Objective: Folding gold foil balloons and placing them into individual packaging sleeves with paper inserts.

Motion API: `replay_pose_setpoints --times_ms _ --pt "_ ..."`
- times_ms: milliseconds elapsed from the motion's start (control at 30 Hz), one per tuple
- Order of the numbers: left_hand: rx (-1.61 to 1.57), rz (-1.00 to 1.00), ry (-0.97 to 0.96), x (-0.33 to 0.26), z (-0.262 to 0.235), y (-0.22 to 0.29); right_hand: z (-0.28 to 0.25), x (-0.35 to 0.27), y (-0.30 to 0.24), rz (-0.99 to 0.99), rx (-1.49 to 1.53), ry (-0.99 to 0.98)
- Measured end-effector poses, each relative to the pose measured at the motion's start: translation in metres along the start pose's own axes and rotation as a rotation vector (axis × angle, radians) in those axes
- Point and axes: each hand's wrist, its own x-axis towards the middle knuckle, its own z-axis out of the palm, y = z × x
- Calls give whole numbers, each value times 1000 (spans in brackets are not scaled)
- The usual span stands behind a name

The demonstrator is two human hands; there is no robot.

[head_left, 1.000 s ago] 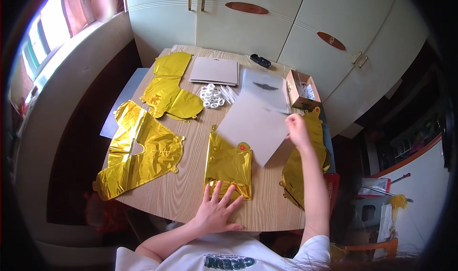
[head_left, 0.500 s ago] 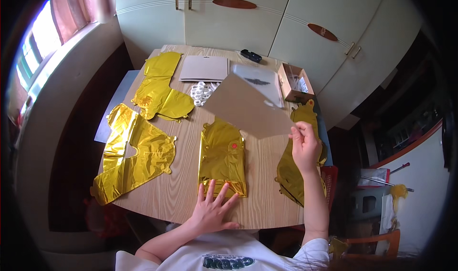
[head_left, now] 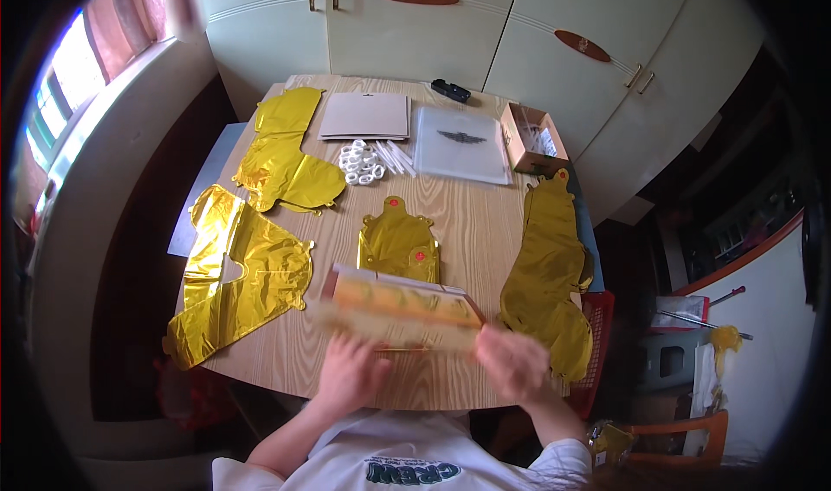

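Observation:
A flat printed card (head_left: 400, 308), orange and cream on the side facing me, is tilted above the folded gold foil balloon (head_left: 398, 238) and smeared by motion. My right hand (head_left: 515, 363) is closed on its right end. Close to the card's lower left edge is my left hand (head_left: 353, 374), with its fingertips blurred against the card; whether they grip it I cannot tell. The balloon lies flat in front of me, two red spots showing at its top and right side. Its lower part is mostly hidden behind the card.
More gold foil balloons lie on the left (head_left: 247, 270), at the far left (head_left: 290, 149) and on the right (head_left: 547, 279). Toward the back are stacked cards (head_left: 365, 115), white rings (head_left: 360, 162), white sticks (head_left: 395, 157), clear bags (head_left: 463, 158), a wooden box (head_left: 532, 141) and a black object (head_left: 451, 90).
The card has come down toward me and now shows its printed side instead of the plain one. My right hand moved down and inward; my left hand lifted off the balloon and shifted left.

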Motion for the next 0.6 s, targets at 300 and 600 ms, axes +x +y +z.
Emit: replay_pose_setpoints --times_ms 300,600 --pt "-1446 -209 102 -17 -37 -53 -3 -77 -59 -109 87 -276" --pt "112 136 143 -9 -29 -13 16 -93 -50 -33 99 -423"
